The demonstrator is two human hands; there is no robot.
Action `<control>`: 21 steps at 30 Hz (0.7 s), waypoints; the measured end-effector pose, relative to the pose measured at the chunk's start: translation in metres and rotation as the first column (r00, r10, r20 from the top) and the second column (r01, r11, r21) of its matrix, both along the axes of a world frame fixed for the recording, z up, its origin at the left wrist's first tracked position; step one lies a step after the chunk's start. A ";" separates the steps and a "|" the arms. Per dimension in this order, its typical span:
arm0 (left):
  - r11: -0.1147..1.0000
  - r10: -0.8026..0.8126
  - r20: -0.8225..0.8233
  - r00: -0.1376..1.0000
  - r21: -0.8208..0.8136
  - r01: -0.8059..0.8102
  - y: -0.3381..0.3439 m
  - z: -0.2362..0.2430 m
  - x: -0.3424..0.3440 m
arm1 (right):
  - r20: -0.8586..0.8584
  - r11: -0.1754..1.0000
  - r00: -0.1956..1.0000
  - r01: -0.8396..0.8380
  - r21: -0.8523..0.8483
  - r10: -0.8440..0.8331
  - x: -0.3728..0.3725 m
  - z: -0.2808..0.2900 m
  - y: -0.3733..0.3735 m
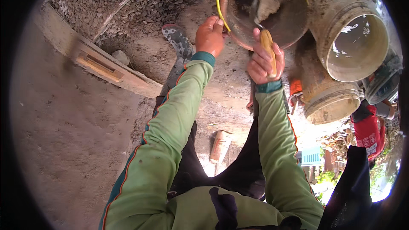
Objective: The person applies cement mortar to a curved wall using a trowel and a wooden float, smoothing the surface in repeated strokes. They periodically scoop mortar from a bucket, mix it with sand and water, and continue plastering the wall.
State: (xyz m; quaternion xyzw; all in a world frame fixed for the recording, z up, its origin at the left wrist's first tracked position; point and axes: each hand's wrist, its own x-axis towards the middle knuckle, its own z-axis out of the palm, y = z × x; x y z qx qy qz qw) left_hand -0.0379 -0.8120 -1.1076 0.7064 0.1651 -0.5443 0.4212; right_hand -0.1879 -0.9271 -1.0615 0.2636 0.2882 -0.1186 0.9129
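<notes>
A round bucket (239,41) with a reddish-brown rim and a yellow handle (219,0) stands in front of me. My left hand (210,36) is closed at the near left of the rim, its fingertips pinching the yellow handle. My right hand (263,61) wraps round the wooden grip of a trowel (267,44). The trowel reaches over the near rim into the bucket. Grey, wet-looking mortar (269,5) lies at its blade and hides most of the metal.
Two large dirty pails (321,32) (328,102) lie on their sides at the right. Gravel (115,10) spreads at the far left, beside a long board (55,27) with a wooden piece (100,66) on it. A person in a red shirt (368,134) is at the right edge.
</notes>
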 end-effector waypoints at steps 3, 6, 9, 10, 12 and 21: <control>0.998 0.057 -0.043 0.997 0.035 -0.056 -0.003 0.006 0.004 | -0.271 0.897 0.893 -0.410 -0.163 0.359 -0.018 0.040 -0.031; 0.956 0.293 -0.136 0.946 0.038 -0.291 -0.015 0.029 0.007 | -0.819 0.176 0.281 -0.959 -0.222 0.501 -0.011 0.063 -0.073; 0.964 0.178 -0.203 0.963 -0.160 -0.212 -0.021 0.048 0.009 | -0.979 -0.404 -0.044 -0.914 -0.041 0.199 0.007 -0.019 -0.090; 0.958 0.166 -0.258 0.952 -0.188 -0.218 -0.025 0.054 0.010 | -0.976 -0.522 -0.142 -0.852 0.036 0.165 0.018 -0.036 -0.078; 0.921 0.232 -0.342 0.910 -0.225 -0.319 -0.019 0.050 0.010 | -0.933 -0.678 -0.333 -0.718 0.155 0.140 0.056 -0.052 -0.050; 0.895 0.210 -0.488 0.847 -0.252 -0.368 0.006 0.055 0.008 | -0.883 -0.895 -0.465 -0.366 0.256 -0.062 0.033 -0.001 -0.105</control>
